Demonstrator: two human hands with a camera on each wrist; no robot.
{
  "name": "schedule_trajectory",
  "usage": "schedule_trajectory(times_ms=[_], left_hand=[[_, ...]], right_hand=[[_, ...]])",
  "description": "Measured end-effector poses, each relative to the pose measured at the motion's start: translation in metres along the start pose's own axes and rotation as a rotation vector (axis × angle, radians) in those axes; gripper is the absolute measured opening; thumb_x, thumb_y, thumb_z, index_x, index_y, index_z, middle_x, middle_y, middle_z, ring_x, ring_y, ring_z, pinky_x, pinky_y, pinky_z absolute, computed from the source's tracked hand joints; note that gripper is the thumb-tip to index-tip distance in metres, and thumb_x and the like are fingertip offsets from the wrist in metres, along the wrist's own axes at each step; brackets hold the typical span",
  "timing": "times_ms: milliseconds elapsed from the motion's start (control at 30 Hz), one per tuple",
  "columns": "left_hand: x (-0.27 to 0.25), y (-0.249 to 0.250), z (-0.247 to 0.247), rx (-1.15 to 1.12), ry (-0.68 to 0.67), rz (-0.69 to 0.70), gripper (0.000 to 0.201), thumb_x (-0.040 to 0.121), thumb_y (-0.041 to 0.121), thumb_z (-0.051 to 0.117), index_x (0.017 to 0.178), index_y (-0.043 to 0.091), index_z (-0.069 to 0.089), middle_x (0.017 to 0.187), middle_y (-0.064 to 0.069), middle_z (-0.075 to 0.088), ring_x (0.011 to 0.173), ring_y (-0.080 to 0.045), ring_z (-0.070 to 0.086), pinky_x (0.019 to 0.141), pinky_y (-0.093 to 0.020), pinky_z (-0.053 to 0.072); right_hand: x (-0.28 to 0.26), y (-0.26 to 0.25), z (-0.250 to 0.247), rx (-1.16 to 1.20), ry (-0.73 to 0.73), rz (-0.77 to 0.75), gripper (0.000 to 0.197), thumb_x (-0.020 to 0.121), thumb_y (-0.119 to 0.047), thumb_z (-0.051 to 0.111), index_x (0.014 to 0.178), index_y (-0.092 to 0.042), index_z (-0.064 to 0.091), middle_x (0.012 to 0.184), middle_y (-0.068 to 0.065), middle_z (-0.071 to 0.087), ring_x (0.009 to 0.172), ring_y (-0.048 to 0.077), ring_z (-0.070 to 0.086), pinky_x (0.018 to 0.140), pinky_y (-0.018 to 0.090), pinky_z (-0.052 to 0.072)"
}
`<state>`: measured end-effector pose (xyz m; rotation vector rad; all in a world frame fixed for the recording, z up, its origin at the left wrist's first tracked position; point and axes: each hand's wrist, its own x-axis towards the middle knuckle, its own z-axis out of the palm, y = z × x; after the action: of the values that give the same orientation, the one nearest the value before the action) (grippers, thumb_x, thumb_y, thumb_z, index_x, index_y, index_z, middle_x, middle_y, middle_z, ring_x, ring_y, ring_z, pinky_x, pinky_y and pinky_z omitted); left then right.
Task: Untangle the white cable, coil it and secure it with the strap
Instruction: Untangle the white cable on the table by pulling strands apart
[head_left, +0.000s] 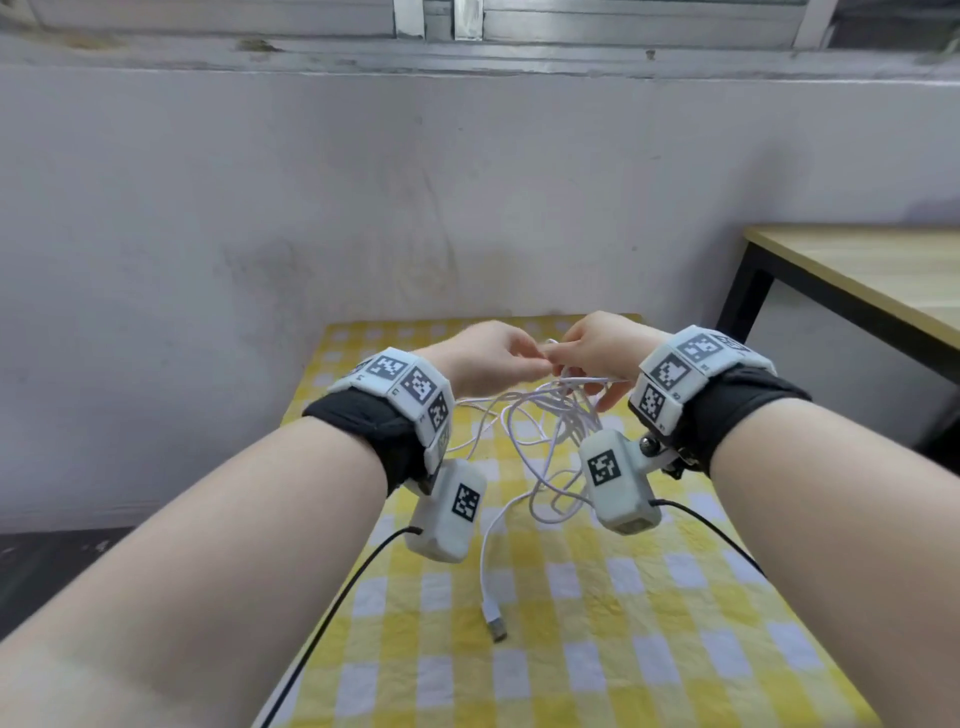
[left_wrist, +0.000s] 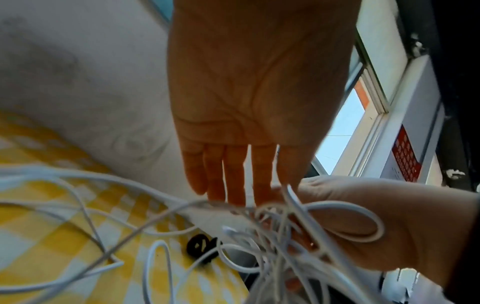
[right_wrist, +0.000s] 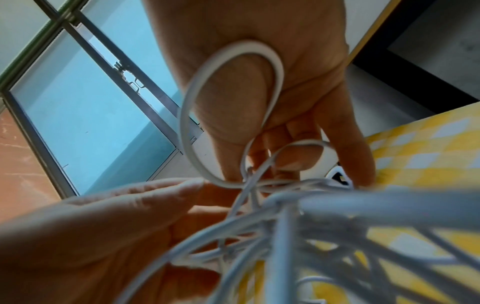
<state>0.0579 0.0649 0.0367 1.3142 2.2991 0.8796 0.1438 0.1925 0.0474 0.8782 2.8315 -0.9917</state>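
No legible words, brands or numbers anywhere.

Left wristband (head_left: 402, 382): square black-and-white coded markers on its white panels; small characters beside them, too small to read.

Right wristband (head_left: 691, 364): same kind of markers, edge print unreadable.

Left wrist camera housing (head_left: 449, 512) and right wrist camera housing (head_left: 615, 475): one coded marker each.

Red panel (left_wrist: 405, 154) on the white frame by the window, left wrist view: grid pattern, blurred, nothing readable.
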Motion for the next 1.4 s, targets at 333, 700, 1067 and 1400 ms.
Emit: schedule_trajectory(times_ms=[333, 700, 1067, 1400], left_hand=[[-0.006, -0.005, 0.017, -0.180, -0.247, -0.091, 0.035, 0.083, 0.004, 0.064, 0.110, 0.026, 0.057, 0.078, 0.001, 0.058, 0.079, -0.018, 0.053, 0.073, -0.033, 0.045], [0.003, -0.010, 0.022, -0.473, 0.104, -0.291, 0.015, 0.092, -0.001, 0.048, 0.082, 0.005, 0.057, 0.069, -0.003, 0.041, 0.053, -0.010, 0.046, 0.050, -0.021, 0.053], [0.006, -0.013, 0.012, -0.647, 0.120, -0.384, 0.011, 0.089, -0.013, 0.047, 0.082, -0.007, 0.054, 0.071, -0.015, 0.048, 0.048, -0.018, 0.051, 0.054, -0.036, 0.056], [0.004, -0.007, 0.003, 0.091, 0.307, -0.096, 0.018, 0.075, 0.029, 0.074, 0.089, 0.024, 0.064, 0.084, 0.006, 0.054, 0.084, -0.016, 0.052, 0.080, -0.027, 0.042]], right_hand=[[0.003, 0.000, 0.001, 0.477, 0.057, 0.128, 0.023, 0.097, -0.024, 0.040, 0.093, -0.006, 0.053, 0.071, 0.014, 0.062, 0.054, 0.022, 0.057, 0.057, 0.033, 0.052], [-0.009, 0.006, -0.002, 0.230, 0.070, -0.212, 0.050, 0.078, -0.044, 0.072, 0.120, -0.021, 0.057, 0.118, -0.003, 0.060, 0.107, 0.013, 0.057, 0.083, 0.025, 0.046], [-0.007, 0.001, 0.022, -0.471, -0.032, -0.369, 0.070, 0.071, -0.014, 0.076, 0.134, -0.029, 0.049, 0.123, 0.000, 0.059, 0.106, 0.016, 0.056, 0.086, 0.027, 0.045], [-0.002, 0.008, 0.019, -0.342, 0.062, -0.219, 0.011, 0.083, -0.015, 0.058, 0.084, -0.009, 0.067, 0.081, 0.009, 0.071, 0.080, 0.024, 0.069, 0.074, 0.033, 0.057]])
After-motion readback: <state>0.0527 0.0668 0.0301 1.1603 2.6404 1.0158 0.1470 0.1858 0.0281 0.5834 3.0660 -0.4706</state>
